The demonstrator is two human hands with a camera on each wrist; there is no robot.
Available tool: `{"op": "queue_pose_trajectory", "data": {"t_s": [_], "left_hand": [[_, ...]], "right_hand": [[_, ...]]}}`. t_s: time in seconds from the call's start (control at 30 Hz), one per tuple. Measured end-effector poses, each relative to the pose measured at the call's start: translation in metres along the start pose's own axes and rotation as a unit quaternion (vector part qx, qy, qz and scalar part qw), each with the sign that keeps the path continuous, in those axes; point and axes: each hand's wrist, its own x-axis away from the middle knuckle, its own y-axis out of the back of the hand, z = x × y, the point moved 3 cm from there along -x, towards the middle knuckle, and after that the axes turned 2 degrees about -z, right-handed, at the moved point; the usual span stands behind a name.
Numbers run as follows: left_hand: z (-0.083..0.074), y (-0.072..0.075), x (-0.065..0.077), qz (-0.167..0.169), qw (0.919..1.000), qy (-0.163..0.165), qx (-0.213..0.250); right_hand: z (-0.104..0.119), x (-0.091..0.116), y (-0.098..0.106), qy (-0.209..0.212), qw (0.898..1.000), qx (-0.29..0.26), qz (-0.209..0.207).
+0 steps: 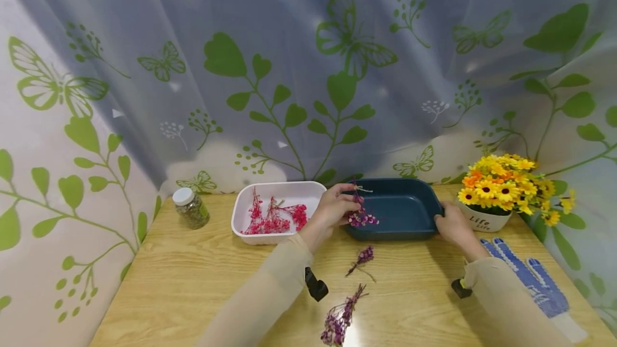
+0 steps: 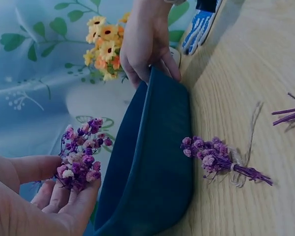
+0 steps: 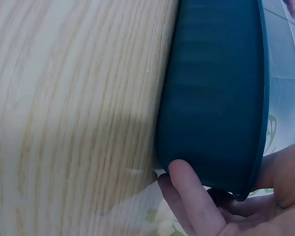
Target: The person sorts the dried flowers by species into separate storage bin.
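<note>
- A wooden table (image 1: 193, 283) carries a dark blue tray (image 1: 405, 210), the landmark here.
- The right hand (image 1: 450, 226) grips the tray's right rim, apparently to steady it.
- The left hand (image 1: 332, 210) pinches a purple flower sprig (image 1: 361, 217) over the tray's left edge.
- Two more purple sprigs (image 1: 362, 257) lie just before the tray.

A light wooden table (image 1: 193, 283) stands against a sheer curtain (image 1: 289, 68) (printed with green leaves and butterflies).

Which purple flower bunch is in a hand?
The small purple dried-flower bunch held by the left hand over the dark blue plastic tray; the other two lie on the wooden table.
</note>
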Motion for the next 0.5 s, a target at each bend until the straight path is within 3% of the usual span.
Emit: {"op": "queue_pose_trajectory", "data": {"t_s": [0.27, 0.5], "left_hand": [[0.003, -0.007, -0.016, -0.014, 0.9998, -0.012, 0.003], [0.005, -0.012, -0.023, -0.021, 0.9961, -0.042, -0.074]], "right_hand": [[-0.001, -0.001, 0.0, 0.002, 1.0, -0.001, -0.003], [-0.002, 0.0, -0.001, -0.002, 1.0, -0.012, -0.001]]}}
